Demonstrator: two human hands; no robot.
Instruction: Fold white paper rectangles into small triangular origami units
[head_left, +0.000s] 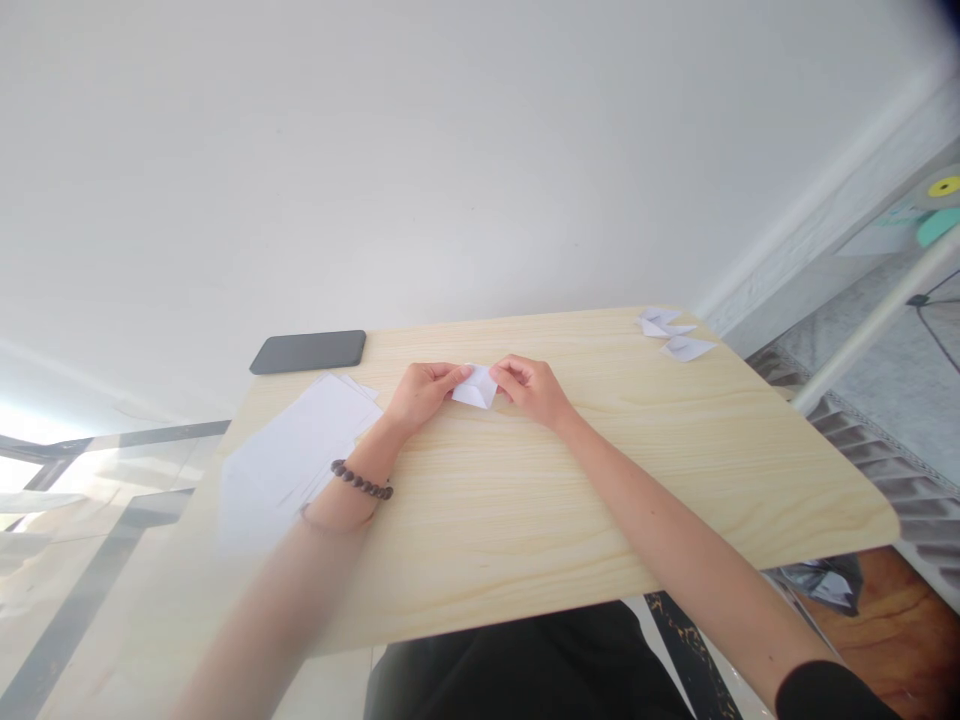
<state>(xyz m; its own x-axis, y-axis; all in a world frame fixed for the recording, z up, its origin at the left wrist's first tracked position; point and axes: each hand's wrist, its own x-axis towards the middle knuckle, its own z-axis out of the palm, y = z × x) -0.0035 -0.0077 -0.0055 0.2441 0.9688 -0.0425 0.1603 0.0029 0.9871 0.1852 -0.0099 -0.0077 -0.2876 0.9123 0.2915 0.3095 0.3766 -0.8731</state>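
A small folded piece of white paper [474,388] is held between my two hands, over the middle of the wooden table [525,500]. My left hand [426,393] pinches its left edge, thumb on top. On the opposite side, my right hand [531,388] grips the upper right corner between thumb and fingers. Creases show on the paper's face; its underside is hidden. A stack of white paper sheets [289,455] lies to the left, partly behind my left forearm. Several folded paper pieces [686,347] rest at the table's far right corner.
A dark phone-like slab [309,352] lies at the far left corner of the table. The white wall [465,180] rises along the back edge. Beyond the right edge are a white pole [862,330] and a dark bag [829,583] low down.
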